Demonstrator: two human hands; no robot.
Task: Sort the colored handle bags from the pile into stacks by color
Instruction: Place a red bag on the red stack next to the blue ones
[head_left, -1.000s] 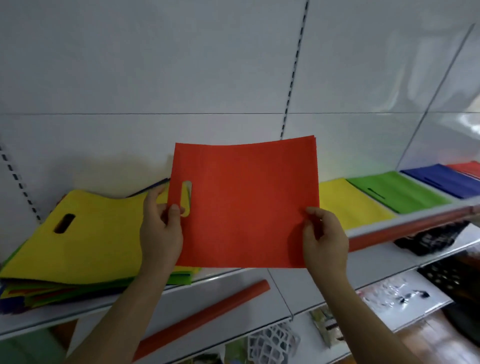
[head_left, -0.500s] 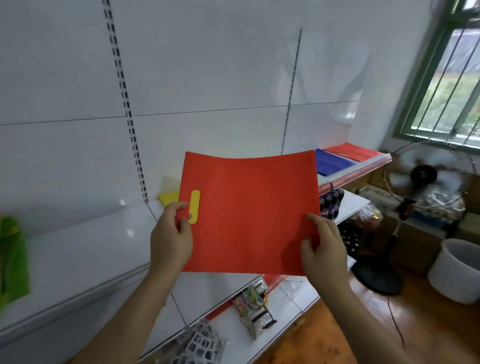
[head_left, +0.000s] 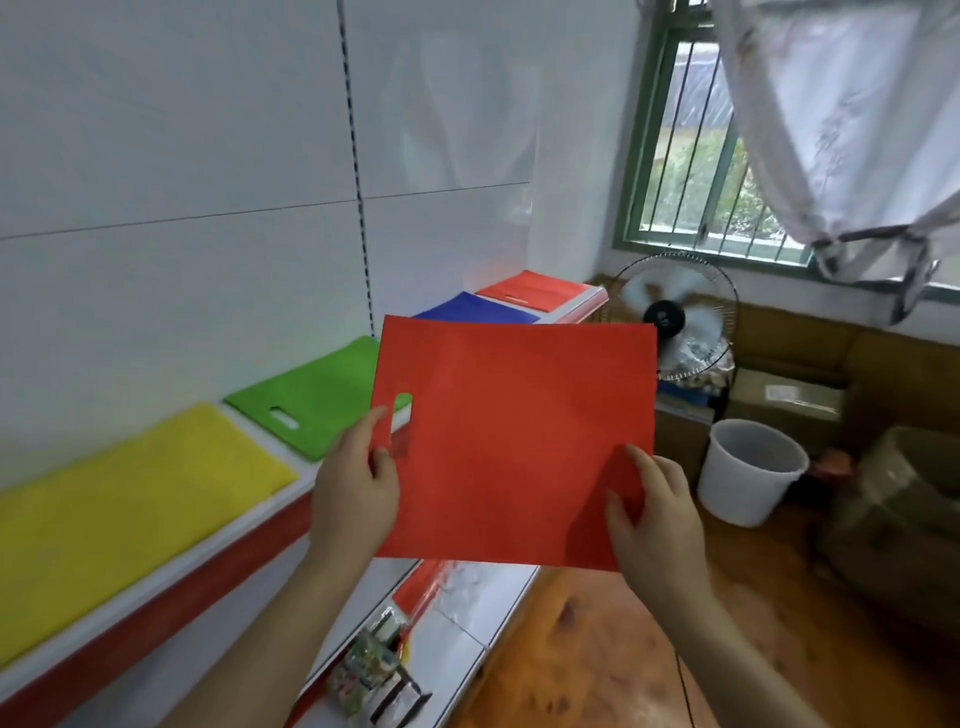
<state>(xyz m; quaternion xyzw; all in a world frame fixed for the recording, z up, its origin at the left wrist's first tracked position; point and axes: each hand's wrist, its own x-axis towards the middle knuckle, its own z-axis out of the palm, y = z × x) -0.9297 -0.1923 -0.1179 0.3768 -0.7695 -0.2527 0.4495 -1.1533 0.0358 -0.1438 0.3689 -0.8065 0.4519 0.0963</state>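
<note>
I hold a flat red handle bag (head_left: 514, 436) up in front of me with both hands. My left hand (head_left: 356, 493) pinches its left edge beside the handle slot. My right hand (head_left: 652, 514) pinches its lower right corner. Along the white shelf (head_left: 291, 491) lie sorted stacks: yellow (head_left: 114, 499) nearest, then green (head_left: 311, 395), blue (head_left: 475, 310), and red (head_left: 535, 290) at the far end. The held bag hides part of the green and blue stacks. The mixed pile is out of view.
A standing fan (head_left: 675, 317) and a white bucket (head_left: 748, 470) sit on the wooden floor to the right, with cardboard boxes (head_left: 789, 400) behind. A lower shelf (head_left: 457, 597) carries small packaged goods (head_left: 371, 670). A window with a tied curtain is at the upper right.
My view has swung right along the shelf, away from the mixed pile; the sorted stacks, fan and bucket are now closer. Both hands keep the same hold on the red bag.
</note>
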